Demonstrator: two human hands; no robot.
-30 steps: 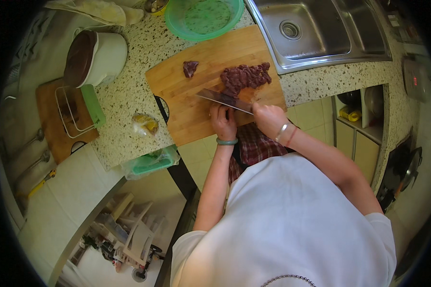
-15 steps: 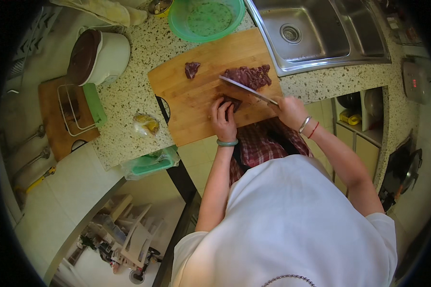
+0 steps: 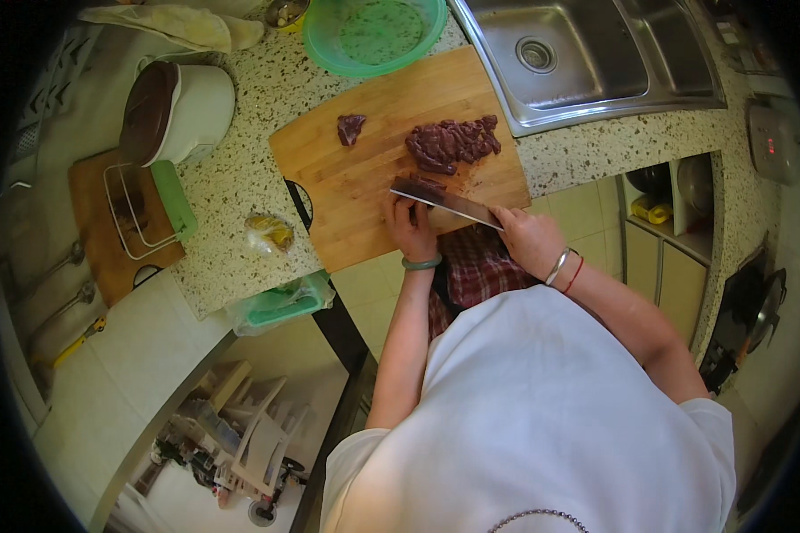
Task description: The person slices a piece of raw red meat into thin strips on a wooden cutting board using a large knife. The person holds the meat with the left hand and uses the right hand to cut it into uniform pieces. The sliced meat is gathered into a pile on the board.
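On a wooden cutting board (image 3: 347, 191) lies a heap of dark red sliced meat (image 3: 452, 144), with a small separate piece of meat (image 3: 351, 129) to its left. My right hand (image 3: 529, 240) grips the handle of a kitchen knife (image 3: 444, 203), whose wide blade slants up and left across the board's near part. My left hand (image 3: 409, 222) rests at the board's near edge with bent fingers beside the blade, partly hidden by it. Just beyond the blade sit a few meat slices (image 3: 427, 181). Whatever meat is under my left fingers is hidden by the knife.
A steel sink (image 3: 587, 62) adjoins the board at the far right. Beyond the board stands a green basin (image 3: 373, 35). To the left are a white appliance with a brown lid (image 3: 182, 111), a small plastic bag (image 3: 269, 233) and a second wooden board (image 3: 107, 222) against the wall.
The knife has moved from the meat heap toward me, over beside my left fingers. My right hand came nearer with it. The heap now lies uncovered by the blade.
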